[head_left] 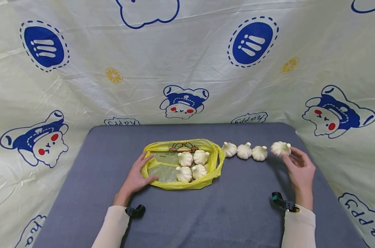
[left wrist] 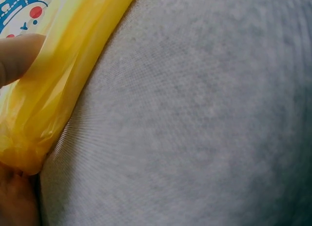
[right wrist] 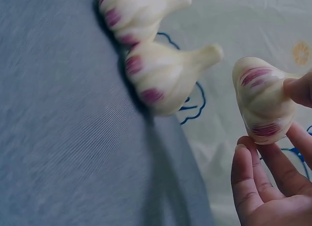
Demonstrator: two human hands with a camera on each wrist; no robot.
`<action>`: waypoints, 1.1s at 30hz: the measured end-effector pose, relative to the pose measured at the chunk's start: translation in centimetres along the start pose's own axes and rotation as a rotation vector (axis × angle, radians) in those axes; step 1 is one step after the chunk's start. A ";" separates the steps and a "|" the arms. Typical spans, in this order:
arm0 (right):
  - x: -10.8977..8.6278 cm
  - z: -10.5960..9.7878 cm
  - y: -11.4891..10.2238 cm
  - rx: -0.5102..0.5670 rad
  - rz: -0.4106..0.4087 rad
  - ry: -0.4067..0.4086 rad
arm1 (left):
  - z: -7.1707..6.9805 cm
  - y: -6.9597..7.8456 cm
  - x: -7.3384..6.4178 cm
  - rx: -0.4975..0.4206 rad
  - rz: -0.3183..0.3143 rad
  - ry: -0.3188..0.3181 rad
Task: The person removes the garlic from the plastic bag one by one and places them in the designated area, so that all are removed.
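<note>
My left hand (head_left: 137,175) holds the left end of a yellow plastic bag (head_left: 182,186), its thumb (left wrist: 19,55) lying over the rim. The bag lies on its base with its mouth spread wide, and several garlic bulbs (head_left: 184,174) sit in its right half. At the right, my right hand (head_left: 300,167) pinches a white garlic bulb (right wrist: 265,101) with purple streaks between thumb and fingers, raised above the table. Left of that bulb, a row of three more garlic bulbs (head_left: 244,151) runs toward the bag's right handle.
A grey-blue cloth covers the table (head_left: 237,213). Behind it and at both sides hangs a pale printed curtain (head_left: 187,62), close to the table's edges. A dark strap device sits on each wrist.
</note>
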State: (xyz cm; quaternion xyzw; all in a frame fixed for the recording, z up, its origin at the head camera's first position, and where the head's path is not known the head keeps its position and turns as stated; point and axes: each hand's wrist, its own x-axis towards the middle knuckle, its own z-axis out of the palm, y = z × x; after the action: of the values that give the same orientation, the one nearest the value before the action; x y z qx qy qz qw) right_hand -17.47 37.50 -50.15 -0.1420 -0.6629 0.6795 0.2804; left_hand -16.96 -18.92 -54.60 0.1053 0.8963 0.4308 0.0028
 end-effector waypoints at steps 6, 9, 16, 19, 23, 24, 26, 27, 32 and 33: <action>0.7 -0.5 1.3 -0.014 0.126 0.007 | 0.0 -0.1 0.0 0.000 0.013 0.013; 1.2 -0.7 2.1 -0.030 0.170 0.018 | -0.1 -0.1 -0.1 -0.005 0.019 0.018; 1.8 -1.1 2.8 -0.097 0.236 0.041 | -0.1 -0.1 -0.1 -0.009 0.001 0.011; 2.0 -1.1 3.1 -0.155 0.244 0.040 | -0.1 -0.1 -0.1 -0.007 0.002 0.012; 2.3 -1.1 3.3 -0.256 0.237 0.041 | -0.1 -0.2 0.0 -0.006 0.007 0.011; 2.3 -1.0 3.4 -0.277 0.238 0.040 | -0.1 -0.2 0.0 -0.010 0.007 0.010; 2.4 -1.0 3.4 -0.352 0.235 0.029 | 0.0 -0.2 0.0 -0.011 0.007 0.004; 2.4 -1.0 3.5 -0.399 0.234 0.017 | 0.0 -0.2 0.0 -0.010 0.004 0.003; 2.4 -1.0 3.5 -0.569 0.213 -0.041 | -0.1 -0.1 0.0 -0.011 -0.001 0.000; 2.4 -1.0 3.5 -0.584 0.209 -0.048 | -0.1 -0.1 0.0 -0.013 -0.001 0.002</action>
State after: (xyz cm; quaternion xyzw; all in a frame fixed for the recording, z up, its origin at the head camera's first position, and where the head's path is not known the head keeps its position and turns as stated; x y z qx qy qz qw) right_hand -19.49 39.79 -53.27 -0.2677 -0.8184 0.4888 0.1404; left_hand -17.02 -19.02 -54.64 0.1045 0.8936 0.4365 0.0029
